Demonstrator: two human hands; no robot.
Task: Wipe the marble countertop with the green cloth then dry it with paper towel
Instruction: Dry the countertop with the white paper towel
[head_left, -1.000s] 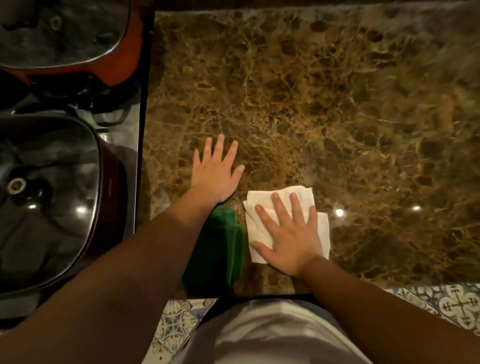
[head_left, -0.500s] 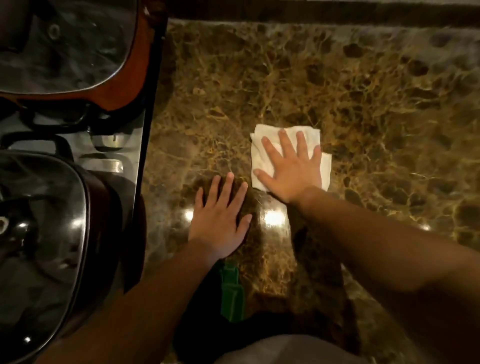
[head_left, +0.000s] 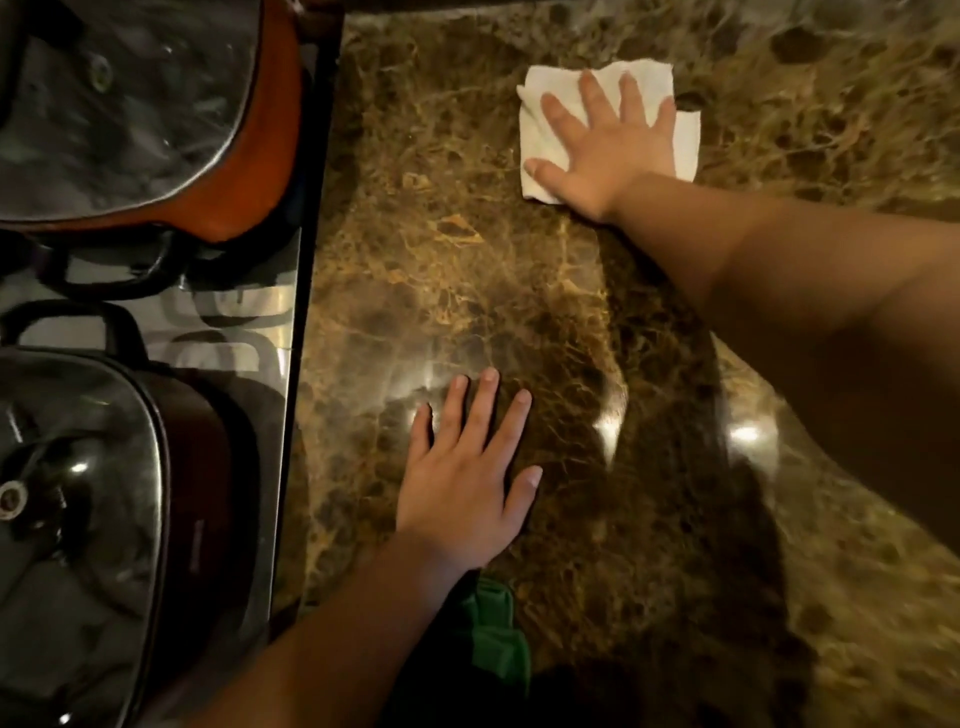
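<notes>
A folded white paper towel (head_left: 649, 85) lies far back on the brown marble countertop (head_left: 467, 270). My right hand (head_left: 608, 150) presses flat on the towel with fingers spread. My left hand (head_left: 462, 483) rests flat on the bare marble nearer to me, fingers apart, holding nothing. The green cloth (head_left: 493, 634) lies bunched at the near edge, just behind my left wrist and partly hidden by my forearm.
A stovetop (head_left: 249, 322) borders the marble on the left. It carries an orange pan with a glass lid (head_left: 130, 104) at the back and a dark pot with a glass lid (head_left: 78, 509) in front. Marble stretches on to the right.
My right hand has slid the paper towel away from me, from beside the green cloth to the far part of the counter. My left hand has stayed flat on the marble.
</notes>
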